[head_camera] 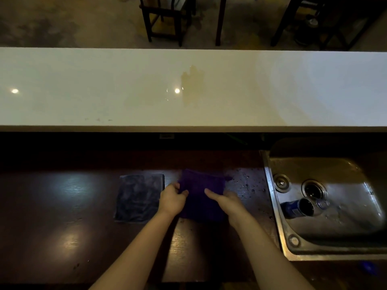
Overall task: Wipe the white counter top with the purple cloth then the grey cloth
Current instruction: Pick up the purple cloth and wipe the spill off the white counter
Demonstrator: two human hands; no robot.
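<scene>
The purple cloth [201,191] lies on the dark lower worktop, below the raised white counter top [104,86]. My left hand [172,198] grips its left edge, thumb over the fabric. My right hand [225,200] holds the right edge, thumb laid across the cloth. The grey cloth [139,197] lies flat just left of my left hand, untouched. A yellowish wet smear [191,84] marks the middle of the white counter top.
A steel sink [274,206] sits to the right with a blue can [299,207] lying in it. Water drops [247,183] dot the dark worktop [52,206] beside the sink. Dark chairs [165,19] stand beyond the counter.
</scene>
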